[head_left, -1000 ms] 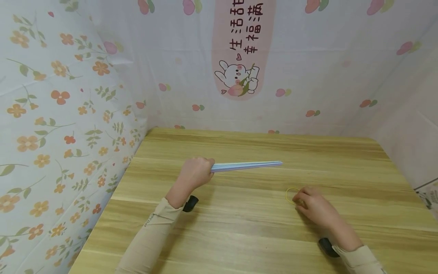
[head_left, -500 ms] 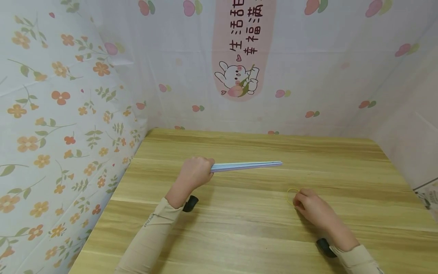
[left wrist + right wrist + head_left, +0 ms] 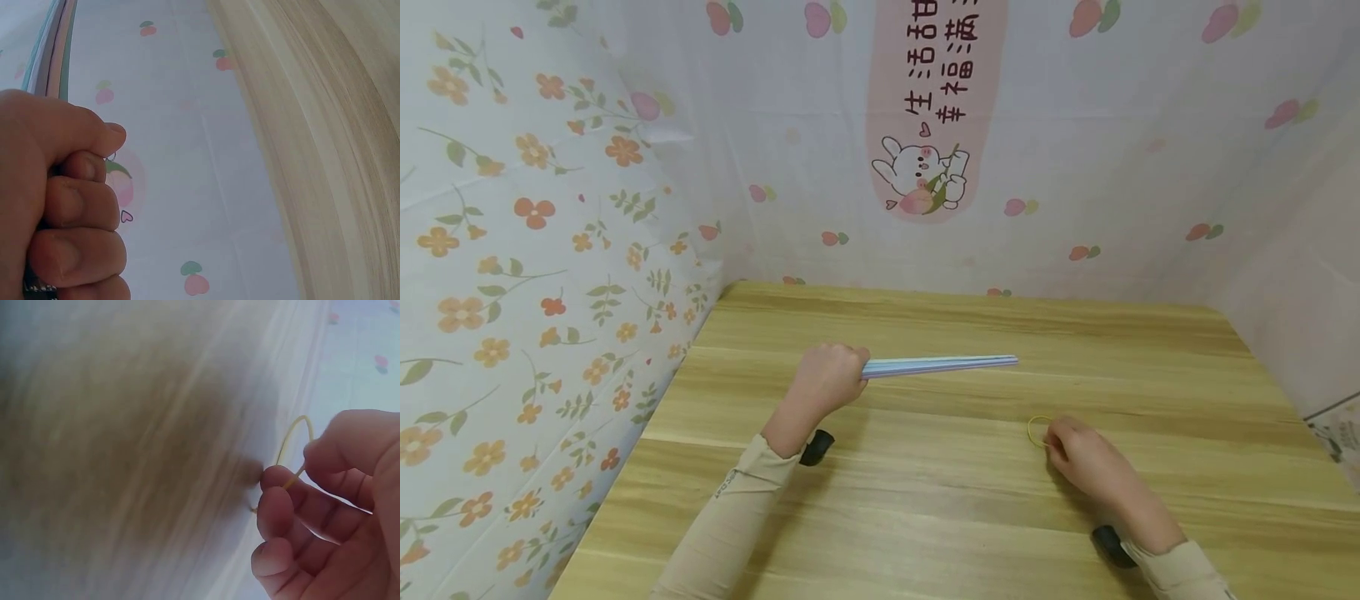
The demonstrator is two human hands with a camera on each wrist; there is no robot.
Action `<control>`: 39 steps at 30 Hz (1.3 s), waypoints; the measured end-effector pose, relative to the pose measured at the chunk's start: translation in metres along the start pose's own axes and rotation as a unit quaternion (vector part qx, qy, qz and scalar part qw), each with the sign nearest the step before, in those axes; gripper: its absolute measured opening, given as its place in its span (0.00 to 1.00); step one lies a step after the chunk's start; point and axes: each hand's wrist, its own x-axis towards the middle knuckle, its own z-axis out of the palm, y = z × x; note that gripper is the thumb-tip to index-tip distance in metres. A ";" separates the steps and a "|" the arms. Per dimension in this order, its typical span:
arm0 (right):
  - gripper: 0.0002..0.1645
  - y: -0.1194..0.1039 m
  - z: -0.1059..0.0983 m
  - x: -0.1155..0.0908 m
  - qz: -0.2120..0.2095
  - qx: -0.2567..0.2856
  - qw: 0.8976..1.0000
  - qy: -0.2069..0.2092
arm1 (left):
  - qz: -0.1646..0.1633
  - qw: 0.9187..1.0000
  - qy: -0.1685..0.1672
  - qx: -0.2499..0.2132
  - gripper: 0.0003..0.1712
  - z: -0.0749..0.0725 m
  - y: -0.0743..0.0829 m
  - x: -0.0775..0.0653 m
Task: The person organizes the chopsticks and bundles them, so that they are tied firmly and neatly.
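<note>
My left hand grips a bundle of long, thin pastel chopsticks at their left end. They point right above the table, narrowing toward the free tips. In the left wrist view the fingers curl tightly, and blue, lilac, pink and green chopsticks rise out of the fist; the gripped ends are hidden. Lower and to the right, my right hand pinches a thin yellow rubber band. Its loop stands out to the left of the fingertips, and the right wrist view shows the rubber band between thumb and fingers.
Both hands are over a wood-grain table. A printed white cloth hangs behind it, and a flowered cloth covers the left side. Black wrist devices show under the sleeves.
My right hand has shifted very slightly, its fingers drawing closer together around the rubber band. The left hand and the chopsticks have stayed almost still.
</note>
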 end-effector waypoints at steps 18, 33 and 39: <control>0.06 -0.001 0.000 -0.001 -0.006 0.020 1.000 0.010 | 0.000 1.000 -0.009 -0.003 0.10 0.001 0.001 -0.001; 0.08 -0.006 -0.009 0.007 0.016 0.029 0.999 0.022 | -0.002 1.000 -0.009 -0.004 0.10 -0.001 0.003 0.001; 0.06 -0.007 -0.010 0.008 0.021 0.030 0.999 0.024 | -0.005 1.000 -0.013 -0.004 0.10 -0.001 0.002 0.001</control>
